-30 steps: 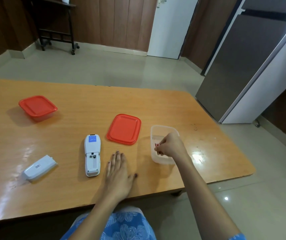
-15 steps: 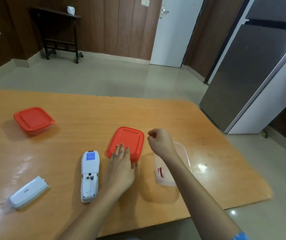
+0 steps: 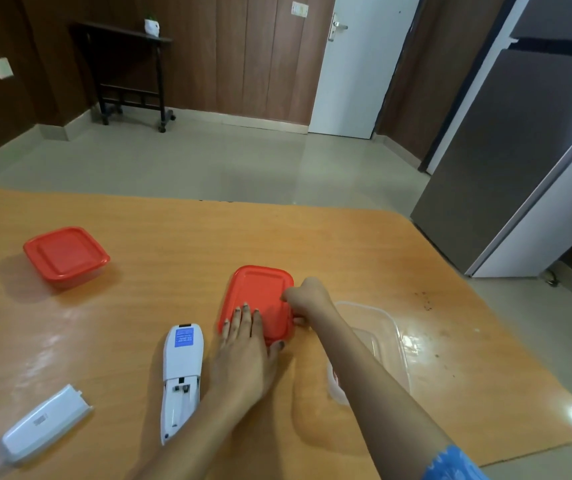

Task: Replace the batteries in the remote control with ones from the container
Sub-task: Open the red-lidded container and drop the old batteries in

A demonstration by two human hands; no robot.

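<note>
The white remote [image 3: 181, 372] lies face down near the table's front, and its battery bay looks open and empty. Its loose back cover [image 3: 44, 424] lies at the front left. A loose red lid [image 3: 260, 292] lies flat in the middle. My left hand [image 3: 243, 355] rests flat with its fingertips on the lid's near-left part. My right hand [image 3: 307, 299] is closed on the lid's right edge. The clear container [image 3: 386, 336] stands to the right, partly hidden by my right forearm. A bit of a red battery [image 3: 335, 377] shows inside it.
A second container with a red lid on it [image 3: 66, 254] stands at the far left of the wooden table [image 3: 173, 244]. The table's right edge is near the clear container. A grey fridge [image 3: 519, 150] stands off to the right.
My right hand has left the clear container and moved left to the red lid's edge. My left hand has slid forward from the table onto the lid.
</note>
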